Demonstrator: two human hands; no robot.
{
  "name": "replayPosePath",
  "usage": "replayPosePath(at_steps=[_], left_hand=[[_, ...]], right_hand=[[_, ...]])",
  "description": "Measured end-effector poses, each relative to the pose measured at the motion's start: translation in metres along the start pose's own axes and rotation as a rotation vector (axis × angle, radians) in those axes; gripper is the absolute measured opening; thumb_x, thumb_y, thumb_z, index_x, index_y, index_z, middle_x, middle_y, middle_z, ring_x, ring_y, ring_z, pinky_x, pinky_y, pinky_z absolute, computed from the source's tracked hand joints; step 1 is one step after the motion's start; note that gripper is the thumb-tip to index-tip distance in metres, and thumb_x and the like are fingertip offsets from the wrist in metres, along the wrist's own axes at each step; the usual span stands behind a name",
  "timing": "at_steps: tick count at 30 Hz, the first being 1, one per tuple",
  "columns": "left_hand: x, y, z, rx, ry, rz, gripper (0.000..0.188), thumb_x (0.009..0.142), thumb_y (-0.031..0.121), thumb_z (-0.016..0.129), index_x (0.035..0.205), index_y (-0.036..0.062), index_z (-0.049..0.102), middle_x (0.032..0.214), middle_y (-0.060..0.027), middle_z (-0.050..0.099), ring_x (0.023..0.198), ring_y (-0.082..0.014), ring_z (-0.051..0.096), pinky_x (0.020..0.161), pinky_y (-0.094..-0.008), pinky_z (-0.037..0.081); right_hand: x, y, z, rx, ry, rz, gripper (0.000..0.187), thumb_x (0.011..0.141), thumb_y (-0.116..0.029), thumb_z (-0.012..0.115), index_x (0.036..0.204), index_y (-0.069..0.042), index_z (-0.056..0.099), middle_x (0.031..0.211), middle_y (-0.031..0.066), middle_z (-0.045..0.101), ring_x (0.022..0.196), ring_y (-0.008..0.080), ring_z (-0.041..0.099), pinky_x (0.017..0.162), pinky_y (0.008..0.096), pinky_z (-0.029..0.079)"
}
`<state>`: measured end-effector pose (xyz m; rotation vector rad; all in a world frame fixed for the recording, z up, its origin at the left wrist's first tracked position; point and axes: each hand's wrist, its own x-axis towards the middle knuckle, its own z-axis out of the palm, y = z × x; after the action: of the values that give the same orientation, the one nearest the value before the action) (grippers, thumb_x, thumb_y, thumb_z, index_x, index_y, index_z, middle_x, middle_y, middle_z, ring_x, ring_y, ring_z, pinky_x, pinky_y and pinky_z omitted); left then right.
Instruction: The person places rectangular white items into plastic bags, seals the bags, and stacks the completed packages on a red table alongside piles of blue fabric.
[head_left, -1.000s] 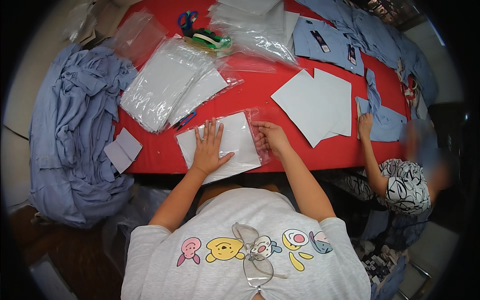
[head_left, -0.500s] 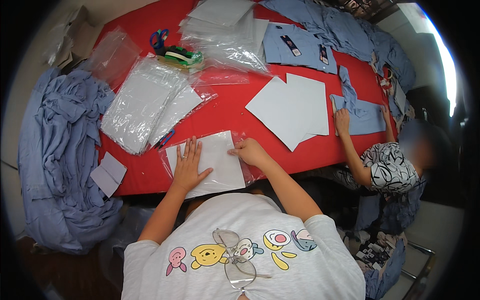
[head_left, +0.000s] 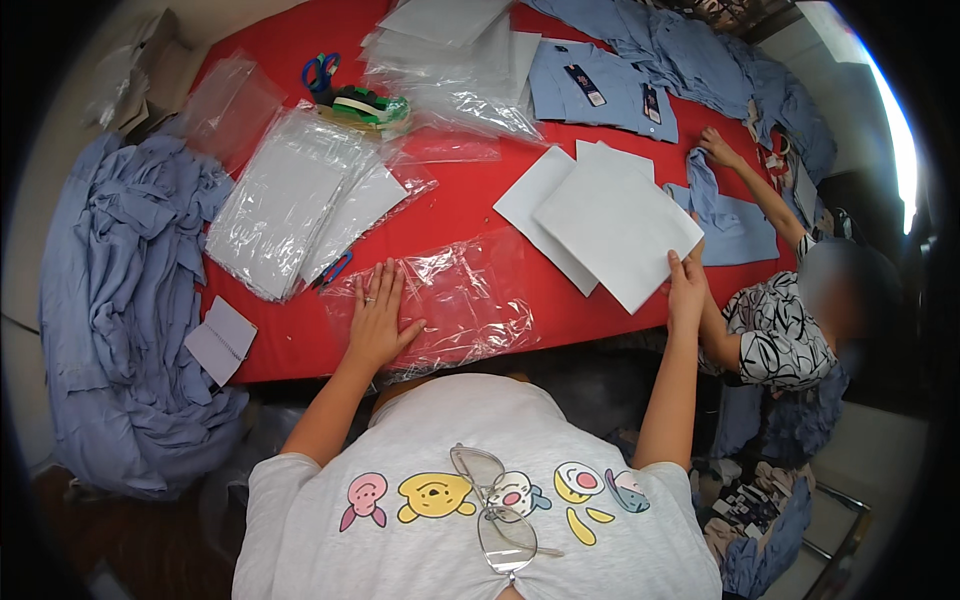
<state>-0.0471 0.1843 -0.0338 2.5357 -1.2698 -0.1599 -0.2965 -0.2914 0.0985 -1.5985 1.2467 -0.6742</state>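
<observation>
My left hand (head_left: 377,318) lies flat with its fingers stretched out on a clear plastic bag (head_left: 470,295) at the table's near edge. Out to the right, my right hand (head_left: 686,285) pinches the near right corner of a white sheet of card (head_left: 615,230). That sheet lies over other white sheets (head_left: 540,205) on the red cloth. Left of the bag rests a stack of clear bags with white sheets inside (head_left: 285,205). A blue pen-like tool (head_left: 335,268) sits just beyond my left hand.
A green tape dispenser (head_left: 375,108) and blue-handled scissors (head_left: 320,72) stand at the back. Blue garments are heaped at the left (head_left: 130,320) and far right (head_left: 690,60). Folded blue shirts (head_left: 590,90) carry dark tags. A co-worker (head_left: 785,330) handles a blue garment (head_left: 740,230) at right.
My right hand has taken the white sheet out of the bag and carried it right, over the other sheets. My left hand stays on the bag. The co-worker's far arm has reached farther away.
</observation>
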Motion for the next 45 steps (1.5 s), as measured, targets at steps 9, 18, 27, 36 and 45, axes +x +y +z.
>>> replayPosePath(at_steps=[9, 18, 27, 36, 45], left_hand=[[0.01, 0.054, 0.013, -0.048, -0.036, 0.196, 0.093, 0.097, 0.061, 0.067, 0.173, 0.0199, 0.034, 0.182, -0.0188, 0.017, 0.169, -0.0404, 0.013, 0.135, -0.062, 0.009], [0.017, 0.063, 0.024, -0.046, -0.041, 0.161, 0.09, 0.097, 0.058, 0.07, 0.172, 0.022, 0.036, 0.183, -0.0178, 0.016, 0.169, -0.0409, 0.013, 0.133, -0.0652, 0.011], [0.043, 0.082, 0.017, -0.088, -0.075, 0.293, 0.075, 0.102, 0.044, 0.067, 0.168, 0.0188, 0.043, 0.179, -0.0173, 0.027, 0.167, -0.0405, 0.02, 0.134, -0.0631, 0.011], [0.042, 0.073, 0.02, -0.427, 0.176, -0.044, 0.038, 0.101, 0.022, 0.066, 0.135, 0.0058, 0.07, 0.138, -0.0163, 0.063, 0.133, -0.0387, 0.057, 0.121, -0.0545, 0.036], [0.107, 0.083, 0.012, -0.638, 0.056, -0.285, 0.033, 0.101, 0.036, 0.071, 0.105, 0.0046, 0.078, 0.09, -0.0149, 0.073, 0.083, -0.0347, 0.07, 0.081, -0.0445, 0.053]], right_hand=[[-0.127, 0.07, 0.148, -0.469, -0.284, -0.566, 0.035, 0.09, -0.023, 0.087, 0.114, -0.004, 0.071, 0.111, 0.0151, 0.066, 0.102, 0.0303, 0.065, 0.09, 0.0437, 0.054], [-0.137, 0.031, 0.187, -0.374, -0.326, -0.895, 0.02, 0.089, -0.013, 0.079, 0.105, -0.009, 0.07, 0.093, 0.0082, 0.068, 0.075, 0.0294, 0.071, 0.063, 0.041, 0.058], [-0.15, 0.049, 0.173, -0.513, -0.404, -0.87, 0.035, 0.09, -0.022, 0.082, 0.122, -0.012, 0.072, 0.094, 0.0067, 0.068, 0.073, 0.0294, 0.071, 0.063, 0.042, 0.058], [-0.177, 0.049, 0.174, -0.534, -0.617, -0.937, 0.071, 0.086, -0.043, 0.084, 0.14, -0.001, 0.065, 0.116, 0.0168, 0.065, 0.093, 0.035, 0.069, 0.08, 0.047, 0.053], [-0.177, 0.042, 0.173, -0.53, -0.538, -0.871, 0.073, 0.085, -0.039, 0.084, 0.143, -0.001, 0.063, 0.107, 0.0116, 0.066, 0.091, 0.0337, 0.068, 0.083, 0.0452, 0.051]])
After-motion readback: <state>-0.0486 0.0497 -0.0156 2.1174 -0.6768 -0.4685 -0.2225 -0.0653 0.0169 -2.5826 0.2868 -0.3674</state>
